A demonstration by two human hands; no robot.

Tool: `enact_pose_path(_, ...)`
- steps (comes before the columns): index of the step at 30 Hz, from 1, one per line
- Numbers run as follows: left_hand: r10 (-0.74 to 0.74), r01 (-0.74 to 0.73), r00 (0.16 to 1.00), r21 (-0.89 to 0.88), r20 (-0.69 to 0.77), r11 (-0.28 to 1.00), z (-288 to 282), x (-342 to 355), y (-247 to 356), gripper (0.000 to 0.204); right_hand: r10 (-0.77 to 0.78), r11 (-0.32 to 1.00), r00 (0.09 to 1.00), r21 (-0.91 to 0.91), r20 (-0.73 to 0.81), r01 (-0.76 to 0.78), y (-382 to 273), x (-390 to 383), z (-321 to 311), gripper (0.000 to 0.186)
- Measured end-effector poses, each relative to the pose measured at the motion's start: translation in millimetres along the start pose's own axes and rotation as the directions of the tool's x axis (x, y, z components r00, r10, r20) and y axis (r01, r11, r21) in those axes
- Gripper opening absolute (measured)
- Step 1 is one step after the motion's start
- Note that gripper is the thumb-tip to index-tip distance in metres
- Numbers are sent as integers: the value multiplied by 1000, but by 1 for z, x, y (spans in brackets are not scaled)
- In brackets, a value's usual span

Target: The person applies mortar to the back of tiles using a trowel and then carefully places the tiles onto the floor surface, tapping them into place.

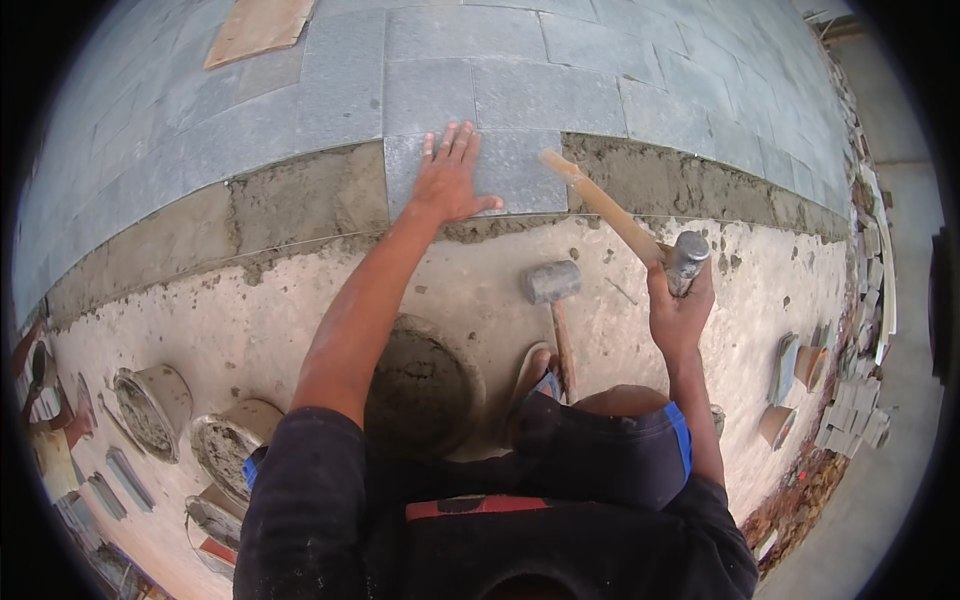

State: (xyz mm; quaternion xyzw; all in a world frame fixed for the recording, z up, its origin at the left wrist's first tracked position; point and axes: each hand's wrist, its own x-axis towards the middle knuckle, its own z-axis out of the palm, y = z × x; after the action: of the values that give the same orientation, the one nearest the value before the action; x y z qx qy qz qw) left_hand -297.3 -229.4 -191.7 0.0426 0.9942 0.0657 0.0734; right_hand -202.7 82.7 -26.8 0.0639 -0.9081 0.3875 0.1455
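Grey stone tile (pixel 520 170) lies in the mortar bed at the edge of the paved floor (pixel 540 90), under the left hand (pixel 447 180), which presses flat on it with fingers spread. Right hand (pixel 678 305) grips a hammer (pixel 620 215) by its head end, handle angled over the tile. A second mallet (pixel 553 290) rests between both hands.

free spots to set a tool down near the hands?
Bare concrete between the mortar strip and the mortar pan, left of the left hand's arm. More right of the right hand. Crowded: lying mallet by the foot, buckets lower left.
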Motion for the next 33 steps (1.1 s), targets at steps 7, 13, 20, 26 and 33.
enact_pose_path(7,9,-10,999,-10,-45,1000,5,-1,-2,129,-9,1000,1000,26,-17,9,11,2,10,26)
enact_pose_path(13,28,-30,999,-57,-42,998,5,-2,-2,126,7,995,999,-96,33,-4,9,2,6,27)
enact_pose_path(20,17,-16,997,13,-77,1000,13,-2,-7,129,-31,999,993,-32,116,35,7,-19,-9,27)
enact_pose_path(26,31,-32,995,-9,-96,999,13,-1,-4,128,-38,996,994,-81,104,46,14,-21,-10,27)
enact_pose_path(33,12,-13,998,-22,-64,1000,9,-2,-3,124,24,996,993,-83,115,-14,16,-17,-15,26)
